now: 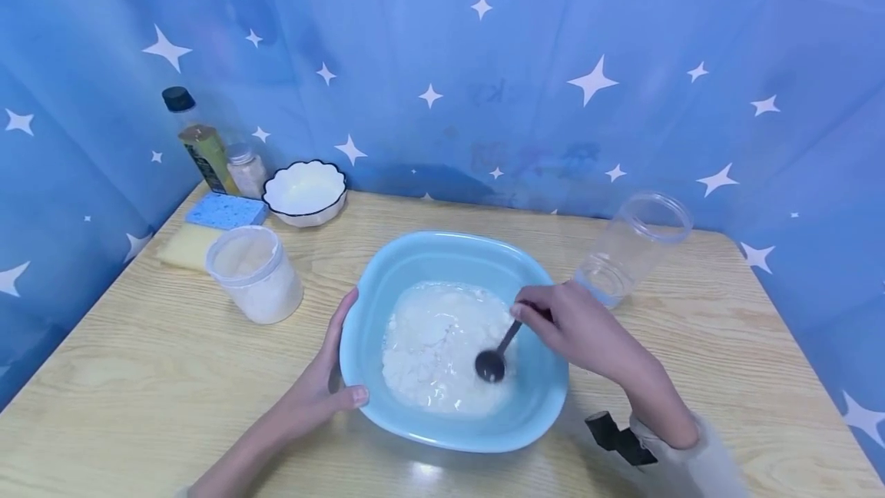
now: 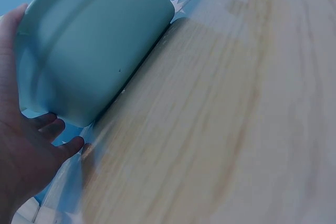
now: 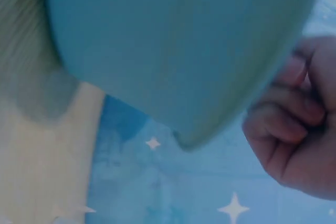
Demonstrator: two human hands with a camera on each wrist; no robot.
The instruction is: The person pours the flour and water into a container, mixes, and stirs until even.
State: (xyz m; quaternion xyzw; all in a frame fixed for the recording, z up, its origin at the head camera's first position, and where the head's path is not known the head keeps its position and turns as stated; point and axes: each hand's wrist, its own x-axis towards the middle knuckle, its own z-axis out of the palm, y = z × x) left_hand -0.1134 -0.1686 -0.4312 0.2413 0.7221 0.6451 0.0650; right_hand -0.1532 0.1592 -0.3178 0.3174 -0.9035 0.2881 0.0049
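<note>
Blue starred curtains back a wooden table [image 1: 691, 313] where a blue bowl [image 1: 415, 260] of flour [image 1: 429, 344] sits. Left hand [image 1: 321, 383] clasps its rim; right hand [image 1: 577, 325] pinches a spoon [image 1: 494, 360]. Stir slowly, bracing the bowl.

Two bowls [image 1: 452, 413] [image 1: 305, 192], two sponges [image 1: 226, 211] [image 1: 185, 247]

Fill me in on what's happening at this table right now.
A person is working at a light blue basin that holds white flour and liquid. The right hand grips a dark spoon, its bowl down in the mix. The left hand holds the basin's near-left rim. An empty clear jar stands to the right, a tub of white powder to the left.
</note>
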